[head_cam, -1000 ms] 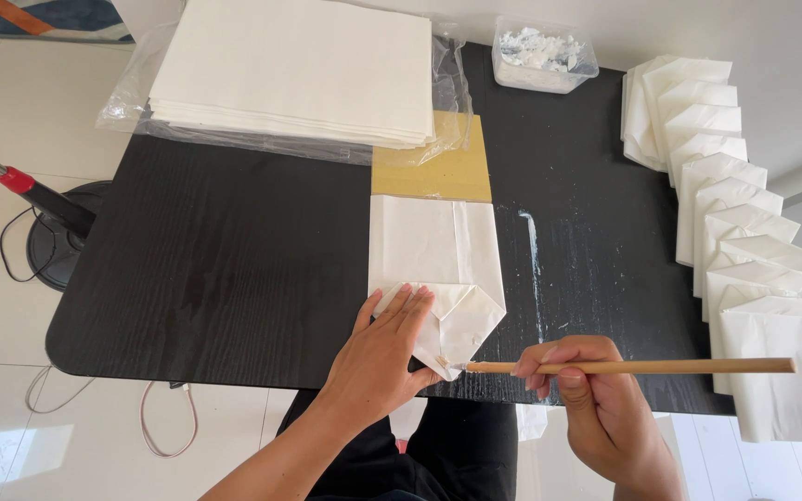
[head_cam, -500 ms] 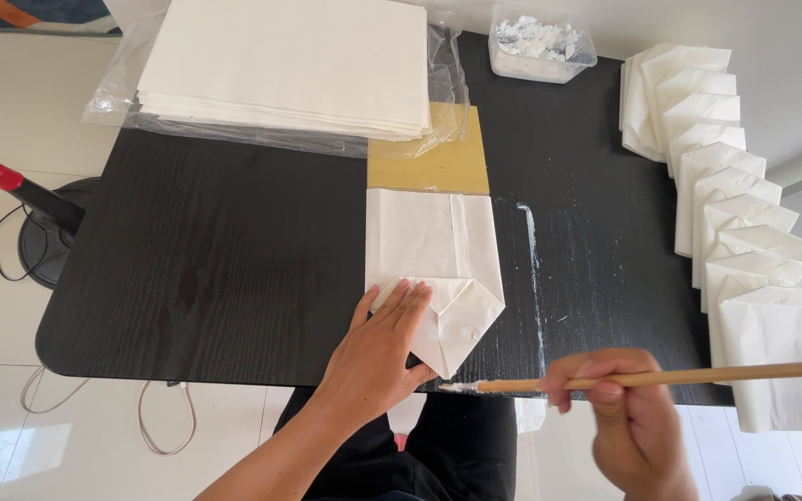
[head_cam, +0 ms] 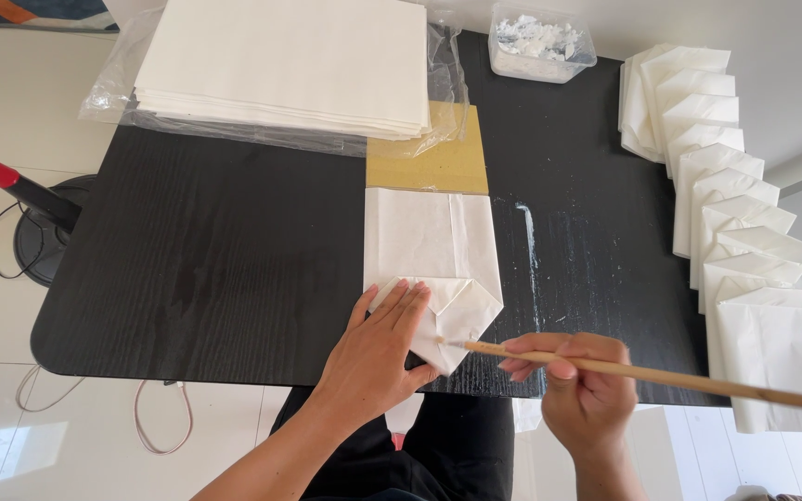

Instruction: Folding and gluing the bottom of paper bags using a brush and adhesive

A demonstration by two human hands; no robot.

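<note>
A white paper bag (head_cam: 431, 243) lies flat on the black table (head_cam: 215, 260), its near end folded into a pointed bottom (head_cam: 461, 311). My left hand (head_cam: 378, 353) presses flat on the left part of that folded end. My right hand (head_cam: 573, 385) holds a long wooden stick (head_cam: 661, 376) like a brush, and its tip touches the fold's near edge beside my left fingers. A yellow-brown card (head_cam: 429, 158) lies under the bag's far end.
A stack of white sheets (head_cam: 290, 65) on clear plastic wrap sits at the back. A clear tub of white paste (head_cam: 540, 42) stands at the back right. A row of several folded white bags (head_cam: 726, 213) overlaps down the right side. A stand base with cables (head_cam: 39, 237) is on the floor at left.
My right hand has moved the stick leftward so that its tip has slid along the fold's near edge up to my left fingers. My left hand has stayed pressed on the fold.
</note>
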